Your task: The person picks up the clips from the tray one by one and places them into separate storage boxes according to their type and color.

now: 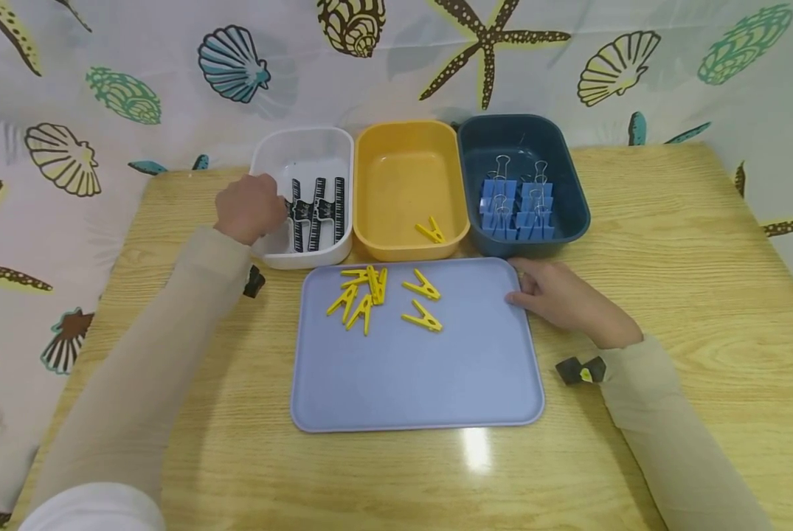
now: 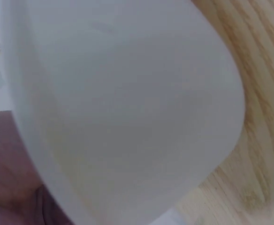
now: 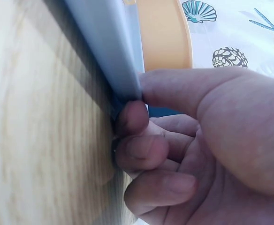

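My left hand [image 1: 250,208] reaches over the left side of the white bin [image 1: 275,259], its curled fingers at the handle of the leftmost black piano-key clip [image 1: 297,234]. In the left wrist view the bin's wall [image 2: 141,103] hides most of that hand. Two more such clips lie beside it in a row. With thumb and index finger, my right hand [image 1: 558,295] pinches the rim of the lavender tray [image 1: 423,376] at its far right corner. In the right wrist view the other fingers curl beside the tray edge [image 3: 111,51], close to the table.
Several yellow clothespins [image 1: 363,299] lie on the tray's far half. One yellow clothespin [image 1: 431,231] is in the yellow bin [image 1: 406,173]. The dark blue bin [image 1: 572,199] holds several blue binder clips [image 1: 535,210]. A shell-patterned cloth [image 1: 396,81] hangs behind the wooden table [image 1: 675,243].
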`<state>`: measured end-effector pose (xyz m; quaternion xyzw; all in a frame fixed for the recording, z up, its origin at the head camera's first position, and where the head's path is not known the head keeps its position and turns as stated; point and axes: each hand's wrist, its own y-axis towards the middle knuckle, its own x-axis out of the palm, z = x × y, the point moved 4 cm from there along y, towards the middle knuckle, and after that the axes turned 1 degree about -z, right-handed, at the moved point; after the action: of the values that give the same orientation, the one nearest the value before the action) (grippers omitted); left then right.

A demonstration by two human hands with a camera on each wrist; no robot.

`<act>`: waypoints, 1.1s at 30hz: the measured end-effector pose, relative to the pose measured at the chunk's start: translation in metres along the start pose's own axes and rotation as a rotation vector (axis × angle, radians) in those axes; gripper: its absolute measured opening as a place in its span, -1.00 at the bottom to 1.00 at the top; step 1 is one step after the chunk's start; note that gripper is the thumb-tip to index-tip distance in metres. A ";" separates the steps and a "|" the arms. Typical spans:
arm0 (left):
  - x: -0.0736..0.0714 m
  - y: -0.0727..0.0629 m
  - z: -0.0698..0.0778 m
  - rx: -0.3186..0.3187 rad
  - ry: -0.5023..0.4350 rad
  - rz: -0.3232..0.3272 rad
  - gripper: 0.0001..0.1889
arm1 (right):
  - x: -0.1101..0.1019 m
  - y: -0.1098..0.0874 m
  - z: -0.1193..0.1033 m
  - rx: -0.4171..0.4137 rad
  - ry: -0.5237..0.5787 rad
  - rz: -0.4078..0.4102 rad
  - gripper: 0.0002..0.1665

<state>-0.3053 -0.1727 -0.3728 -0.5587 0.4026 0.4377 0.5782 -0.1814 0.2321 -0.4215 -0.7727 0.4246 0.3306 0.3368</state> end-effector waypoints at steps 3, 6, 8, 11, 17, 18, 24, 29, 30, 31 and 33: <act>0.002 0.000 0.000 -0.010 0.026 -0.016 -0.67 | 0.000 0.000 0.000 -0.004 0.003 0.001 -0.52; 0.004 0.001 0.000 -0.010 0.051 -0.010 -0.67 | 0.001 0.001 -0.001 -0.003 0.005 0.004 -0.53; 0.005 0.001 -0.001 -0.004 0.062 0.003 -0.66 | 0.001 0.001 -0.001 -0.003 0.003 0.007 -0.55; 0.004 0.000 -0.001 0.008 0.070 0.019 -0.64 | 0.001 0.001 -0.001 -0.002 0.002 0.008 -0.55; 0.001 -0.004 0.001 0.010 0.067 0.013 -0.64 | 0.002 0.002 0.000 0.003 -0.004 0.001 -0.55; 0.001 -0.005 0.002 0.008 0.065 0.010 -0.63 | 0.002 0.003 0.000 0.004 -0.005 0.001 -0.55; -0.002 -0.008 0.002 0.019 0.055 0.025 -0.63 | 0.002 0.002 0.001 0.007 -0.010 -0.002 -0.56; -0.003 -0.010 0.002 0.032 0.052 0.042 -0.64 | 0.002 0.002 0.001 0.006 -0.011 0.003 -0.55; -0.004 -0.011 0.002 0.033 0.054 0.043 -0.64 | 0.002 0.002 0.000 0.004 -0.013 0.004 -0.55; -0.004 -0.012 0.002 0.033 0.058 0.044 -0.64 | 0.001 0.002 0.000 0.002 -0.012 0.005 -0.55; -0.004 -0.014 0.004 0.039 0.067 0.044 -0.63 | 0.001 0.002 0.000 -0.003 -0.012 0.004 -0.55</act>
<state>-0.2934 -0.1690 -0.3643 -0.5525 0.4423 0.4234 0.5655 -0.1824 0.2313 -0.4231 -0.7704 0.4236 0.3362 0.3376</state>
